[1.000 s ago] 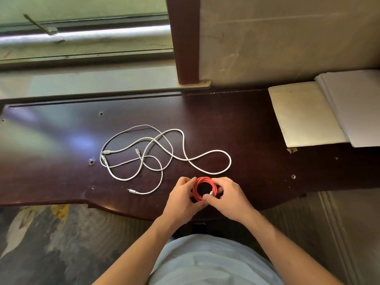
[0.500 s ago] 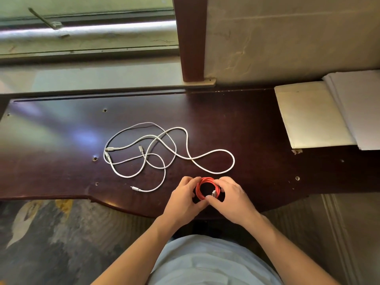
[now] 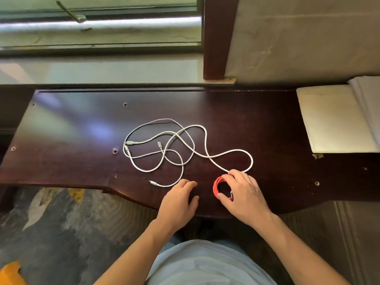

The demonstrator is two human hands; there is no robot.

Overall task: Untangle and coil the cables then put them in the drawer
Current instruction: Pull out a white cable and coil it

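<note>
In the lower middle of the head view, the right hand (image 3: 243, 194) grips the red cable (image 3: 218, 189), a tight finished coil, with fingers curled over its far side and the thumb against its near edge. The left hand (image 3: 178, 199) rests just left of it on the desk (image 3: 267, 124), fingers loosely bent and holding nothing.

The step in hand looks like parking the coiled red cable and turning to the rest. To do that well, the coil should be set flat, well apart from the loose loops, and let go gently so the turns do not spring open. The white cables (image 3: 174, 147) sprawl across the centre of the frame, crossing one another several times; one loop runs under the right hand's fingertips. A free plug end (image 3: 153, 183) lies just left of the left hand, a sensible place to begin pulling one strand out before coiling it.

The desk is dark, glossy wood with small screw holes. At the right edge of the frame lie pale paper pads (image 3: 333, 120). A window sill (image 3: 98, 70) fills the upper left, a plain wall the upper right. No drawer is visible.
</note>
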